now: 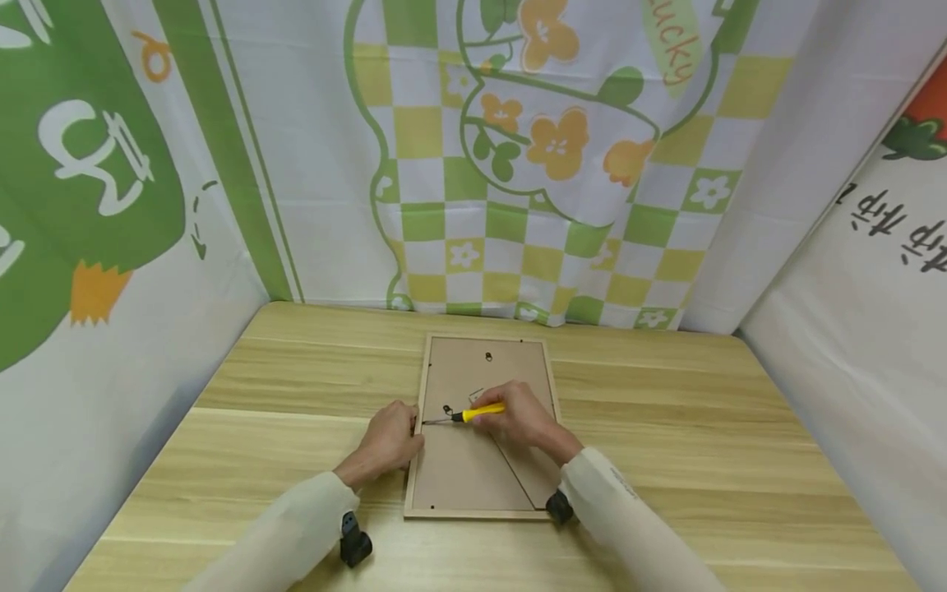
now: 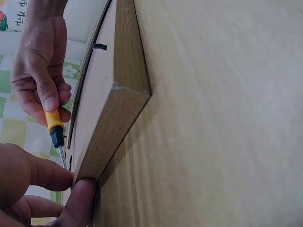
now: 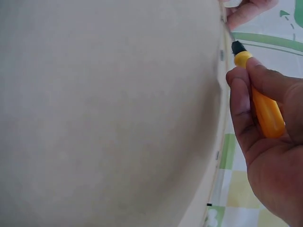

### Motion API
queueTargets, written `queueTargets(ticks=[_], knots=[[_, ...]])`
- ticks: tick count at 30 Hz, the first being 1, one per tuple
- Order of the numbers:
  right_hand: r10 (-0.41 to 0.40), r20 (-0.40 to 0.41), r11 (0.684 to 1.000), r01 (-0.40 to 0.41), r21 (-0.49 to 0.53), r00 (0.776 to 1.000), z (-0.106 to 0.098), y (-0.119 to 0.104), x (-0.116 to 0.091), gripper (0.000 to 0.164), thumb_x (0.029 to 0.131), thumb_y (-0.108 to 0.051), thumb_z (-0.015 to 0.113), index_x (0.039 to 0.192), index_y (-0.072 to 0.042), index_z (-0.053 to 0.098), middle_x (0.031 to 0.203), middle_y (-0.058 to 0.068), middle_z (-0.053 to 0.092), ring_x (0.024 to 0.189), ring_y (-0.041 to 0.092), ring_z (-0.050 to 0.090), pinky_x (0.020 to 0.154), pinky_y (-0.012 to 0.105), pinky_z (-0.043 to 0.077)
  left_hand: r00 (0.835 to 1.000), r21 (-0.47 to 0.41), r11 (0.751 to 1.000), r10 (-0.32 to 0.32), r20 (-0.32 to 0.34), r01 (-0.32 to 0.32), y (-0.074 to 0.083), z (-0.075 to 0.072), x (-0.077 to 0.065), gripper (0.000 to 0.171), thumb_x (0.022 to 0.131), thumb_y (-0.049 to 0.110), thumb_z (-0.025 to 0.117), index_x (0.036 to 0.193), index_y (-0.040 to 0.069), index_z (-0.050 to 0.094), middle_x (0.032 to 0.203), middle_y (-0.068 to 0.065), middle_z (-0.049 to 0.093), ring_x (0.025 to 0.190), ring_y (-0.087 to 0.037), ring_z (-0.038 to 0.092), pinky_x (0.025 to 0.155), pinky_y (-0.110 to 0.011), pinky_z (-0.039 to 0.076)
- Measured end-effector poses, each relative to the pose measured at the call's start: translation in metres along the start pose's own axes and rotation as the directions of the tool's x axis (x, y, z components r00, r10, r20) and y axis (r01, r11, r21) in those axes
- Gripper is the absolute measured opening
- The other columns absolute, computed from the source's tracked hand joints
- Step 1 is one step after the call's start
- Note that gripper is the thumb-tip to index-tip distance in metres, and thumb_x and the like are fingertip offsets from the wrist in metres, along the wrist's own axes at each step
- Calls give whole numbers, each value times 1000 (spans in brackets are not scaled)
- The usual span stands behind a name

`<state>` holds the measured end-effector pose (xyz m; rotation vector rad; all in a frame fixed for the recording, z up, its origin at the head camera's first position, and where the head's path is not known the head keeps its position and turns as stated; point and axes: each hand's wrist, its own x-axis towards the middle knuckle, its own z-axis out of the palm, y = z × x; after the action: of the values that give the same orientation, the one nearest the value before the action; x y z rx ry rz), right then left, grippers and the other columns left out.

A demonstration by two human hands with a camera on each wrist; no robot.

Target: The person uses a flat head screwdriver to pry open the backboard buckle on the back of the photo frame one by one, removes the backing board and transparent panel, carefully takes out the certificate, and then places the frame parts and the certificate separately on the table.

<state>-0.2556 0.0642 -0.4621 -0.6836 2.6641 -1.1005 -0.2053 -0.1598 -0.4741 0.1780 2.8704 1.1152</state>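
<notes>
A picture frame [image 1: 451,481] with a pale wooden border lies face down, its brown backing board upward. My left hand [image 1: 386,440] grips the left border; in the left wrist view thumb and finger pinch the frame's edge [image 2: 111,116]. My right hand [image 1: 524,415] holds a screwdriver [image 1: 484,409] by its yellow handle. The steel shaft points left, its tip right at a small black tab by the left border, close to my left fingers. Other black tabs [image 2: 99,46] line the border. Two dark hanging hooks [image 1: 488,357] sit on the backing.
The wood-grain table [image 1: 666,460] runs beneath the frame and out to both sides. Behind it hangs a green and yellow checked curtain [image 1: 533,205], with printed white sheets [image 1: 873,329] at the sides. A small black camera [image 1: 355,543] is worn on each wrist.
</notes>
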Motion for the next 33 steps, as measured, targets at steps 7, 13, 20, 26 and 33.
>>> queueTargets(ticks=[7,13,20,26,33], knots=[[-98,-31,994,97,-40,995,0,-8,4,15,87,-16,74,101,-11,77,101,5,75,89,14,64,81,31,55,997,102,993,63,-42,-59,1,0,0,16,76,-5,64,68,6,55,67,-4,49,60,-16,45,52,-25,34],[-226,-25,947,213,-239,974,0,-58,8,14,89,-18,72,99,-8,75,95,6,75,79,14,66,69,21,53,998,106,993,46,-39,-42,1,-1,-1,16,76,-3,67,69,6,55,76,-7,51,67,-19,47,56,-28,36],[-256,5,896,240,-373,967,14,-94,12,9,88,-14,72,94,-7,75,94,4,76,84,16,69,73,23,55,999,110,993,38,-38,-33,-1,-2,0,14,75,-4,65,69,4,56,69,-3,45,64,-17,43,55,-27,32],[-266,16,834,239,-498,964,25,-112,14,4,88,-11,72,89,-8,74,88,2,75,76,12,67,65,18,52,997,137,989,66,-47,-59,-2,0,1,18,70,-6,61,85,2,68,61,0,37,59,-16,39,52,-26,27],[-264,37,811,242,-533,964,31,-123,13,25,87,6,62,69,-12,61,65,-6,59,57,2,38,50,12,30,989,181,976,135,-66,-121,-3,1,3,18,68,-8,60,62,8,54,58,3,36,56,-14,36,50,-26,26]])
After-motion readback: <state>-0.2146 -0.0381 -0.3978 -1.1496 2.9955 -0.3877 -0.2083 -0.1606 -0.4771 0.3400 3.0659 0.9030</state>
